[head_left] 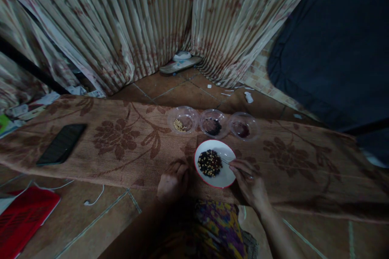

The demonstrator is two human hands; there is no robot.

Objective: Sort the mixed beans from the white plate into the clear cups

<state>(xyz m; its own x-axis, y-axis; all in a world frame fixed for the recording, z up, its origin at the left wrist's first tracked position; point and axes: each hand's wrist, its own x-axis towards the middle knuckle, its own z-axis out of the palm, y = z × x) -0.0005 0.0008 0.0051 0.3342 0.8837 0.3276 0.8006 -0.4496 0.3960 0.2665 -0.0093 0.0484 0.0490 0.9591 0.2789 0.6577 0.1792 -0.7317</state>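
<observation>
A white bowl with a red rim (pixel 227 177) holds a heap of mixed dark and pale beans (pixel 210 163). My right hand (pixel 249 182) is at the bowl's right side, fingers pinched on thin metal tweezers (pixel 225 160) whose tips reach toward the heap. To the left of the bowl, my left hand (pixel 173 180) lies on the cloth with its fingers curled in, and no object shows in it. Behind the bowl stand three clear plastic bowls: the left one has pale beans (pixel 179 125), the middle one black beans (pixel 216 127), the right one dark reddish beans (pixel 243 130).
A brown flowered cloth (pixel 121 162) covers the long, narrow table. A dark phone (pixel 62 144) lies at its left. Beyond are striped curtains (pixel 152 16), a skateboard (pixel 180 65) and white scraps (pixel 248 97) on the tiled floor. A red item (pixel 28 214) lies lower left.
</observation>
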